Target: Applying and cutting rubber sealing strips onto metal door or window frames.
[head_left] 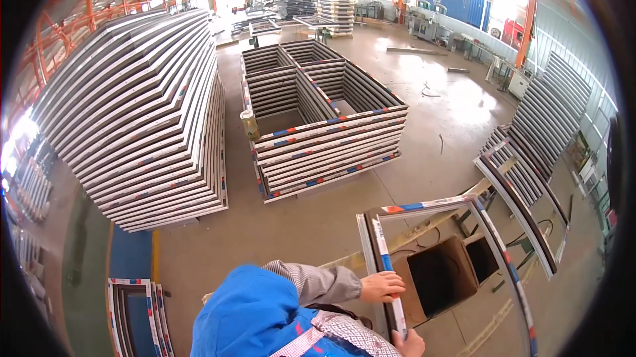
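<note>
A rectangular window frame (391, 267) lies in front of me, its dark profile covered with white, blue and red protective film. My left hand (383, 286) is closed over its near bar, fingers across the top edge. Lower on the same bar my right hand (409, 344) grips the frame, partly cut off by the picture's lower edge. Both arms have checked grey sleeves, and blue clothing (245, 310) fills the lower middle. Through the frame's opening shows an open cardboard box (414, 291) with a dark inside.
A tall stack of frames (146, 118) stands at the left. A lower stack of divided frames (331, 138) is ahead, with a can (250, 125) on its near corner. More frames (530, 204) lean at the right, and a few (156, 317) stand at the lower left.
</note>
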`<state>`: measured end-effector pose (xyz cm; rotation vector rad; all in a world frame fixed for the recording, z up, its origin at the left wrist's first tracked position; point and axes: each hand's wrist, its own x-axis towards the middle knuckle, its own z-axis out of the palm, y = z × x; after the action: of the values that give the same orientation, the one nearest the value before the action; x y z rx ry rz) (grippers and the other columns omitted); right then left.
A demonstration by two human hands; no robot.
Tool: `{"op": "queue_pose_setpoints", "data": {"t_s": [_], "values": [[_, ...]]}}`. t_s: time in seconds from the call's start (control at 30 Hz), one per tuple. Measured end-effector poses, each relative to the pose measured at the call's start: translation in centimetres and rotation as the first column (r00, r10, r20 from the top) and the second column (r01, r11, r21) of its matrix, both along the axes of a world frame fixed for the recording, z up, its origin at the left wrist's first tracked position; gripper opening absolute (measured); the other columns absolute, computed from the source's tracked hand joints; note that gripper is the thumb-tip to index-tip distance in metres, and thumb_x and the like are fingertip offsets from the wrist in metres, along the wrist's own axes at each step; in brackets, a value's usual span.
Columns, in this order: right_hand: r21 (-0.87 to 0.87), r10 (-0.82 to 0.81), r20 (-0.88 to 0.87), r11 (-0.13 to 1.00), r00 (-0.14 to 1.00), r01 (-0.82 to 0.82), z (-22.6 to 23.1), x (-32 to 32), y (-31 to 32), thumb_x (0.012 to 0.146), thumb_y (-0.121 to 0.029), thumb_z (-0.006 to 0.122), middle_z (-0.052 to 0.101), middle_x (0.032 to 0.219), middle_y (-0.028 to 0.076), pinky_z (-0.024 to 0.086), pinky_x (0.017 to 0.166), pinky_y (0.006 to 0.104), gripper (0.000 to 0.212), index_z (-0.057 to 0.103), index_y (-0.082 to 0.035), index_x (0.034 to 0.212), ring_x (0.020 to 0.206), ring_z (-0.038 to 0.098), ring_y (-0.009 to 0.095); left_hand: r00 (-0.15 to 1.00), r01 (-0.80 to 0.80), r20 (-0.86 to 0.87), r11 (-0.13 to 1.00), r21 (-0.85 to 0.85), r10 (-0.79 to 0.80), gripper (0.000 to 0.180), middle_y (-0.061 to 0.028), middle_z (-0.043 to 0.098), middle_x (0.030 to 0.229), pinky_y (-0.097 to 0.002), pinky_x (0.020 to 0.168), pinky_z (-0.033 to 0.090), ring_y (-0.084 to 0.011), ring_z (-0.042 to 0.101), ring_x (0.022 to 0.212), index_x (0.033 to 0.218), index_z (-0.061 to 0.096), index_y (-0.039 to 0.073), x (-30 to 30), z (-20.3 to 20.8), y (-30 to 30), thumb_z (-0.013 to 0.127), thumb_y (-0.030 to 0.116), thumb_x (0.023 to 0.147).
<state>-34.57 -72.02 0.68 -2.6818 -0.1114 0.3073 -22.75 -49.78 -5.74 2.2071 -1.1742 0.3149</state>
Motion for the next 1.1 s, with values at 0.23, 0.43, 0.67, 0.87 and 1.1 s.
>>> {"op": "queue_pose_setpoints", "data": {"t_s": [0.23, 0.43, 0.67, 0.87, 1.1], "values": [[0.23, -0.061, -0.048, 0.971, 0.997, 0.07, -4.3, -1.1, -0.8, 0.08, -0.036, 0.057, 0.059, 0.075, 0.02, 0.044, 0.062, 0.0378, 0.035, 0.058, -0.002, 0.085, 0.071, 0.058, 0.033, 0.997, 0.064, -0.05, 0.982, 0.178, -0.056, 0.032, -0.0053, 0.062, 0.076, -0.0373, 0.076, 0.042, -0.023, 0.057, 0.086, 0.071, 0.062, 0.01, 2.6, -0.2, -0.7, 0.047, 0.036, 0.082], [0.089, -0.037, 0.012, 0.995, 0.999, 0.035, -10.0, -1.3, 0.9, 0.08, -0.029, 0.058, 0.06, 0.07, 0.016, 0.046, 0.053, 0.0343, 0.031, 0.057, -0.006, 0.1, 0.063, 0.06, 0.027, 0.955, 0.015, -0.241, 0.787, 0.617, 0.171, 0.046, -0.0094, 0.063, 0.074, -0.0383, 0.067, 0.046, -0.0274, 0.06, 0.076, 0.076, 0.065, 0.008, 5.3, -3.5, 0.2, 0.038, 0.045, 0.085], [0.215, -0.006, -0.134, 0.976, 0.991, 0.035, -16.7, -5.1, 2.1, 0.074, -0.033, 0.058, 0.056, 0.075, 0.024, 0.042, 0.063, 0.0448, 0.033, 0.053, -0.004, 0.088, 0.074, 0.057, 0.036, 0.941, 0.012, -0.283, 0.815, 0.579, 0.188, 0.046, -0.0119, 0.062, 0.068, -0.0382, 0.062, 0.047, -0.0272, 0.061, 0.069, 0.071, 0.065, 0.008, -0.2, -5.6, 4.9, 0.04, 0.044, 0.083], [0.127, -0.053, -0.225, 0.988, 0.973, 0.083, -10.6, -9.9, 4.1, 0.078, -0.028, 0.051, 0.058, 0.08, 0.023, 0.042, 0.065, 0.0469, 0.028, 0.053, -0.009, 0.098, 0.079, 0.056, 0.039, 0.933, 0.008, -0.314, 0.864, 0.504, 0.174, 0.041, -0.0112, 0.061, 0.065, -0.0378, 0.062, 0.047, -0.026, 0.061, 0.068, 0.069, 0.064, 0.009, -6.4, -7.3, 5.9, 0.043, 0.041, 0.082], [-0.013, -0.256, 0.169, 0.965, 0.952, 0.262, -12.9, -16.3, 3.4, 0.074, -0.035, 0.056, 0.056, 0.072, 0.015, 0.04, 0.063, 0.045, 0.03, 0.051, -0.006, 0.07, 0.072, 0.054, 0.035, 0.972, 0.22, -0.194, 0.79, 0.572, -0.13, 0.016, 0.0027, 0.061, 0.083, -0.0343, 0.061, 0.05, -0.0187, 0.061, 0.08, 0.088, 0.061, 0.024, -9.8, -5.2, 8.0, 0.05, 0.022, 0.076]]}}
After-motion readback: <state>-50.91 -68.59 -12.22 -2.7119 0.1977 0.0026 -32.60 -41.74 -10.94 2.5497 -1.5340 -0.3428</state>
